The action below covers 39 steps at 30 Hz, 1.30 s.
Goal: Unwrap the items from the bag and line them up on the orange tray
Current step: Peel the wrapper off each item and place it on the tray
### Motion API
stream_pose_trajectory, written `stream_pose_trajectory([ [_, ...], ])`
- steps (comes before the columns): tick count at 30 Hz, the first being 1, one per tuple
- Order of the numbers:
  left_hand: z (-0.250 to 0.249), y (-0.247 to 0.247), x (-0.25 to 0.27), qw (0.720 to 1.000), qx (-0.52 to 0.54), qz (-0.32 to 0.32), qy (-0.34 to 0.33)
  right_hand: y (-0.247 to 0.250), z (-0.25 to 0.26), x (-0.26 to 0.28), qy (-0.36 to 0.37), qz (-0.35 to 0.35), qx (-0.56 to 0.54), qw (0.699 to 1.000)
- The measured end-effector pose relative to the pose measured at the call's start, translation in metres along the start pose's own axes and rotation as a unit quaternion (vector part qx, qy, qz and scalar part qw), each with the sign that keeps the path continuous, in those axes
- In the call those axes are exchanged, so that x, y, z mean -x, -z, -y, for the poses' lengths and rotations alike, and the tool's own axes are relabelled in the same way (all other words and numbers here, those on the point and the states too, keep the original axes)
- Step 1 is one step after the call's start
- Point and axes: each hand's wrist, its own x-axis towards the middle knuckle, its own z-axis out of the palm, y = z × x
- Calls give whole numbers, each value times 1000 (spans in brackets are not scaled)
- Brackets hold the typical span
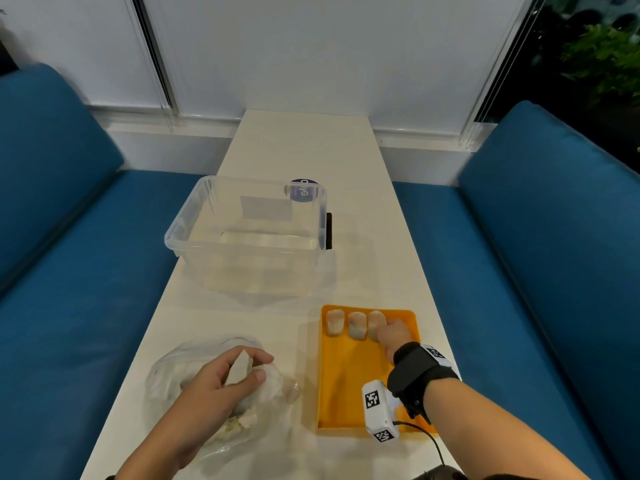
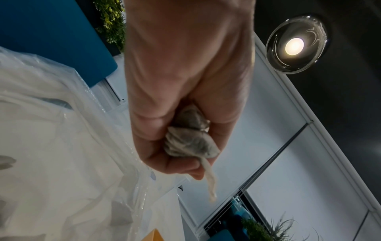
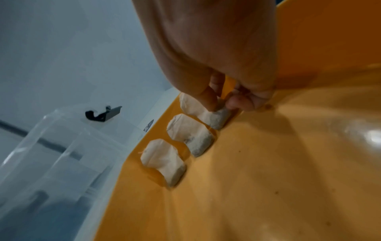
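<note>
Three white tea bags lie in a row along the far edge of the orange tray (image 1: 346, 382): left (image 3: 163, 161), middle (image 3: 190, 133), right (image 3: 204, 112). My right hand (image 3: 223, 106) pinches the near end of the right tea bag between thumb and fingertip, and in the head view the right hand (image 1: 382, 327) covers part of it. My left hand (image 1: 249, 368) hovers over the crumpled clear plastic bag (image 1: 166, 375) at the front left. It grips a greyish wrapped tea bag (image 2: 191, 141) with a twisted tail hanging down. More pale items show inside the bag.
A clear plastic box (image 1: 194, 216) with a black latch (image 1: 329, 230) stands on the white table (image 1: 304, 140) behind the tray and bag. A purple round label (image 1: 304, 190) shows behind the box. Blue benches (image 1: 69, 271) flank the narrow table on both sides.
</note>
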Motion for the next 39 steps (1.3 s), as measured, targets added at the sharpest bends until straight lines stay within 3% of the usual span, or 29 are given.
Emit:
stream_pose_trajectory([
  [5,0,-1,0,1000,5,8,2,4,11,10,20,-50,98,994],
  [10,-1,-2,-3,1000,12,22,4,8,21,13,5,-45,172,984],
  [16,-3,-3,-5,998,44,52,3,20,17,21,29,-32,155,987],
  [19,-6,-8,-8,998,48,49,-3,27,23,40,101,-23,133,986],
  [22,-11,-14,-11,998,43,51,-14,24,33,79,216,51,123,967],
  [24,-13,-18,-13,997,43,52,-24,22,43,113,269,163,105,943],
  [26,-15,-23,-16,997,51,51,-33,20,50,140,276,282,81,915],
  [28,-16,-27,-17,997,51,45,-45,18,53,154,278,320,64,904],
  [34,-17,-35,-20,997,6,49,-57,18,49,156,303,227,-24,925],
  [39,-13,-42,-23,995,-23,76,-62,23,41,155,283,235,-69,927],
])
